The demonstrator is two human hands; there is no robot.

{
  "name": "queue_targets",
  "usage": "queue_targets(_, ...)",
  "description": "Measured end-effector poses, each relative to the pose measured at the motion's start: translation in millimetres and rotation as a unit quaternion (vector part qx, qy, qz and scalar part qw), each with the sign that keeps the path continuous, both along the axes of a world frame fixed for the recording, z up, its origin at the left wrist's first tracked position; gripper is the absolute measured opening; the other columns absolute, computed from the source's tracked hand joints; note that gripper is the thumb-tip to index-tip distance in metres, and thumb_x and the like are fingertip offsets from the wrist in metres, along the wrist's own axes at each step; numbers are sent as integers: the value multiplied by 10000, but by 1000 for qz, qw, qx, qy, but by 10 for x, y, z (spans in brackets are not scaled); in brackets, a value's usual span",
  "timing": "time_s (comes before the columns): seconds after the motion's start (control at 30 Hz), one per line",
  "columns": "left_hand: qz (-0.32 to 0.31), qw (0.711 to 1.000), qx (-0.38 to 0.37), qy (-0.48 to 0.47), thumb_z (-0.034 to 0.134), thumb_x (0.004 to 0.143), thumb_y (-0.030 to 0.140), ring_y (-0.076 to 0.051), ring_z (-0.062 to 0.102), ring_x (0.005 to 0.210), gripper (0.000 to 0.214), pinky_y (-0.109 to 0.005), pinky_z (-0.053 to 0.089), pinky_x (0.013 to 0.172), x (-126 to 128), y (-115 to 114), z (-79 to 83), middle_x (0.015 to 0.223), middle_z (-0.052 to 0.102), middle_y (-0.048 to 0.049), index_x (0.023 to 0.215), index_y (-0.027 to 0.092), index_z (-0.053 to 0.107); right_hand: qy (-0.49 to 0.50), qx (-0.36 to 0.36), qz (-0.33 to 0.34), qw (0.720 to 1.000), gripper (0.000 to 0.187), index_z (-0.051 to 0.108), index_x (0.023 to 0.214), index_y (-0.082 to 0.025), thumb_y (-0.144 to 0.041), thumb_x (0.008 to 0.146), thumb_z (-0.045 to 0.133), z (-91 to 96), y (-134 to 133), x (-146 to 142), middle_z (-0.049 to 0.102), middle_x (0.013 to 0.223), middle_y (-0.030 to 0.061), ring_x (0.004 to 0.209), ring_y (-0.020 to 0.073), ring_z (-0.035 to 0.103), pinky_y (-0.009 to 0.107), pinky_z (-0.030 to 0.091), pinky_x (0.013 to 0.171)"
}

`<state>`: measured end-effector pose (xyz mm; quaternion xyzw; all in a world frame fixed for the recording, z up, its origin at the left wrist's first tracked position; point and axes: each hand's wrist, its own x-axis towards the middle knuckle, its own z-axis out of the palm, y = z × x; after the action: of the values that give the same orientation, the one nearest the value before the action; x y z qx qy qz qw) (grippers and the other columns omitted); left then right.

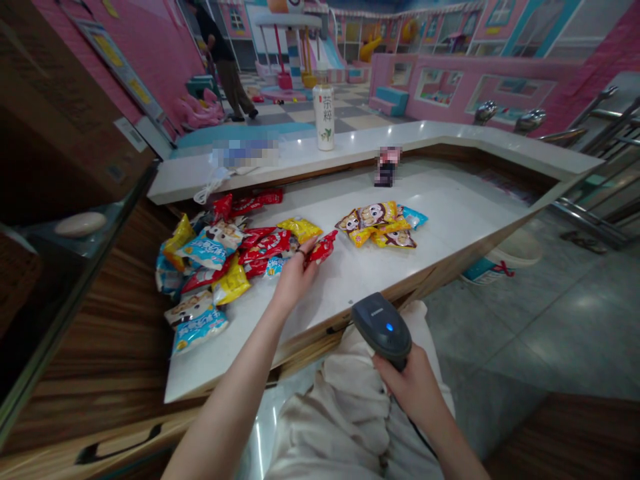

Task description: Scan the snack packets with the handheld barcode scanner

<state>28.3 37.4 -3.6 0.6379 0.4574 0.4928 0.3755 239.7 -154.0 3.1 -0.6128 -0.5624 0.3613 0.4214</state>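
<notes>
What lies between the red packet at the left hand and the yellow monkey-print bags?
Bare white counter separates the red packet from the yellow bags, in the head view.

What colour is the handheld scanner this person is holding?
The barcode scanner is dark grey with a small glowing blue light, seen best in the head view.

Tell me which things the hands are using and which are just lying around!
Being used:
left hand pinching a red snack packet
right hand holding a handheld barcode scanner
yellow cartoon snack packets

Just lying around:
white drink bottle
bucket on the floor
</notes>
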Motion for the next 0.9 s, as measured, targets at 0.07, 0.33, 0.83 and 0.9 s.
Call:
queue_targets(0.07,-1,987,-41,-157,698,795,171,-229,630,1183,441,-394,449,1077,17,-114,-1,1255,685,-85,1223,226,611,-3,4,-1,1000,146,642,707,-180,-287,803,620,-2,-1,4,669,647,21,643,200,605,268,483,603)
queue_targets(0.33,-7,827,-278,-489,645,858,176,-120,701,844,119,-251,570,850,83,-491,-123,996,746,-19,970,202,676,7,-16,2,1000,148,623,705,-192,-301,806,620,14,-6,-21,565,493,-23,518,176,547,250,437,493)
queue_targets(0.83,39,889,-231,-393,804,758,334,-208,730,952,357,-367,588,869,215,-578,-311,1001,761,-46,1050,205,644,26,-13,15,999,110,692,839,-177,-264,804,636,35,49,-98,562,442,-37,494,187,583,236,440,454)
queue_targets(0.9,34,892,-219,-394,800,765,320,-202,725,971,375,-359,585,875,224,-587,-306,1043,755,-47,1086,211,638,21,-6,15,1000,129,705,876,-174,-263,806,643,39,70,-125,602,474,-23,534,201,619,238,454,471)
